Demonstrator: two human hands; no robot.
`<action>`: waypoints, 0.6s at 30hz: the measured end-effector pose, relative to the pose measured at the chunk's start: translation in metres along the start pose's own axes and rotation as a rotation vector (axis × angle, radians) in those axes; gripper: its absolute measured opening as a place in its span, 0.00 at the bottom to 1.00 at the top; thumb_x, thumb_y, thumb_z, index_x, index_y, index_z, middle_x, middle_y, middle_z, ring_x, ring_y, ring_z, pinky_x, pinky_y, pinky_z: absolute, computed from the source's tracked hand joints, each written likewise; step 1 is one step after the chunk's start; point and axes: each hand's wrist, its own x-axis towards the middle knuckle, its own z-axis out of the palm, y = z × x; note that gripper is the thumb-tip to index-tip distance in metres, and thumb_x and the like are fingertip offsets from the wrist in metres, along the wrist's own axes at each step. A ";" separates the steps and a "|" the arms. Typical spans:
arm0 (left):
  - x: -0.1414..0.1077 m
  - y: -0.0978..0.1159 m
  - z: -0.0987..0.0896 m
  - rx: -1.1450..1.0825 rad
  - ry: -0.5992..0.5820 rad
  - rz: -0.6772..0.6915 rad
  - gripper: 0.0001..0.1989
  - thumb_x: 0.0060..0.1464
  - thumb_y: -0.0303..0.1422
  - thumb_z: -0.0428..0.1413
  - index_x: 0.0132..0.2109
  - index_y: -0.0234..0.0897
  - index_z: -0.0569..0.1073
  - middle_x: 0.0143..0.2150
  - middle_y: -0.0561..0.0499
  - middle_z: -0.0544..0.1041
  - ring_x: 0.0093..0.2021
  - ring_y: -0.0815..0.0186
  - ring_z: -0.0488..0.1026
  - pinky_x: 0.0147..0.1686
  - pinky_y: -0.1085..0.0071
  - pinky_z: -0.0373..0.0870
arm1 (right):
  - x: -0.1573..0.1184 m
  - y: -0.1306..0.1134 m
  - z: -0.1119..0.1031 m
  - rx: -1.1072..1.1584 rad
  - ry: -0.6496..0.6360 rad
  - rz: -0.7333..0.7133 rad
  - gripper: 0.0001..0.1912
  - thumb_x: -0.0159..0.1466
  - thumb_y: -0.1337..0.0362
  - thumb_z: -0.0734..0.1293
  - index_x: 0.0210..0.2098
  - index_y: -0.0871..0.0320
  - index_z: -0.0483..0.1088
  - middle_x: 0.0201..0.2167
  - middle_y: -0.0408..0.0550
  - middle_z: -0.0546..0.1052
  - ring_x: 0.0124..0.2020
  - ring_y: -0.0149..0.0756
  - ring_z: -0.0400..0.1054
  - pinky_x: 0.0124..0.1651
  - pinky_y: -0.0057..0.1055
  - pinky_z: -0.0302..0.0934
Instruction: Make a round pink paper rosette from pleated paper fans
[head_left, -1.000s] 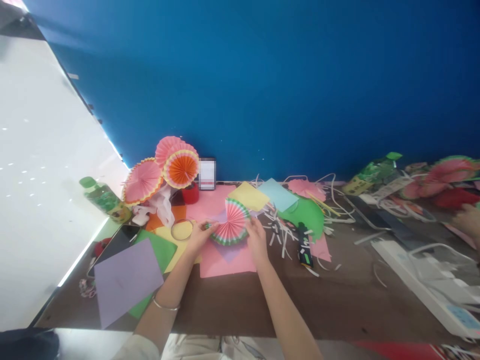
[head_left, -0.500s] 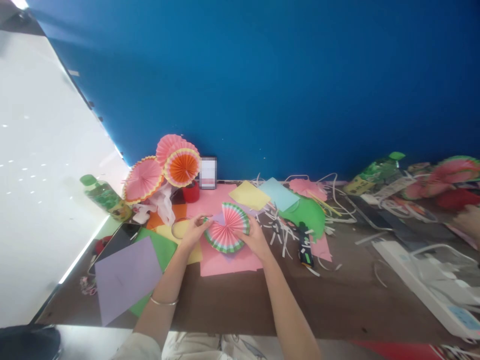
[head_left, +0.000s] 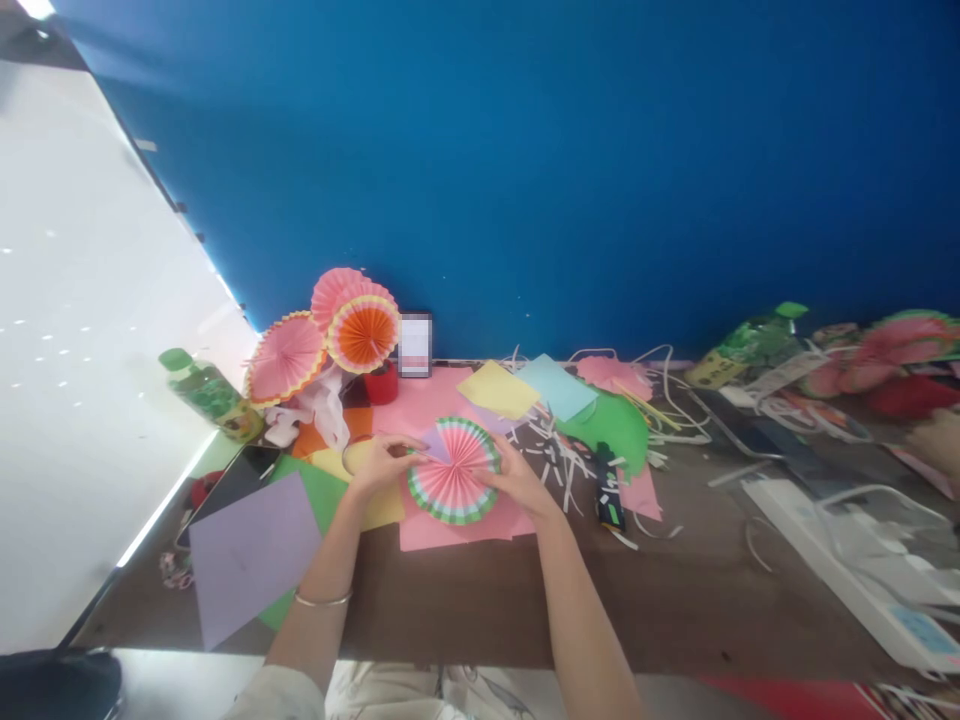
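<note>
Rosette [head_left: 452,484] of pleated pink paper with a green-and-white rim sits between our two hands, over a pink sheet [head_left: 450,525] on the brown tabletop [head_left: 675,590]. We see it as an almost closed disc: the folds radiate from a centre near the middle, and an unjoined wedge remains at the upper left, where a lilac scrap shows through. It lies nearly flat, face up, so it has no clear long axis; the open wedge points up and to the left, toward our left hand.

Our left hand [head_left: 379,462] is at the rosette's upper-left edge, fingertips pinching the free end of the pleats beside the gap. Our right hand [head_left: 517,478] is at the right edge, fingers pressed on the rim; whether the thumb is under the paper we cannot tell. A thin bangle sits on the left forearm.

A lilac sheet [head_left: 251,555] lies near-left over a green sheet [head_left: 319,495]. Three finished fans [head_left: 330,340] lean against the blue wall [head_left: 525,170], with a green bottle [head_left: 206,395] to their left. A yellow sheet [head_left: 499,390] and a pale blue sheet [head_left: 559,388] lie behind the rosette. White paper strips [head_left: 559,455] and a dark glue stick [head_left: 607,488] lie right of our right hand, near but apart.
</note>
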 end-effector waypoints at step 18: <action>-0.014 0.017 0.013 0.575 -0.295 0.310 0.08 0.49 0.37 0.55 0.29 0.40 0.78 0.58 0.45 0.63 0.48 0.58 0.70 0.47 0.66 0.62 | -0.009 0.009 -0.033 -0.076 -0.025 0.107 0.36 0.43 0.67 0.74 0.51 0.49 0.65 0.58 0.46 0.61 0.61 0.43 0.50 0.60 0.45 0.46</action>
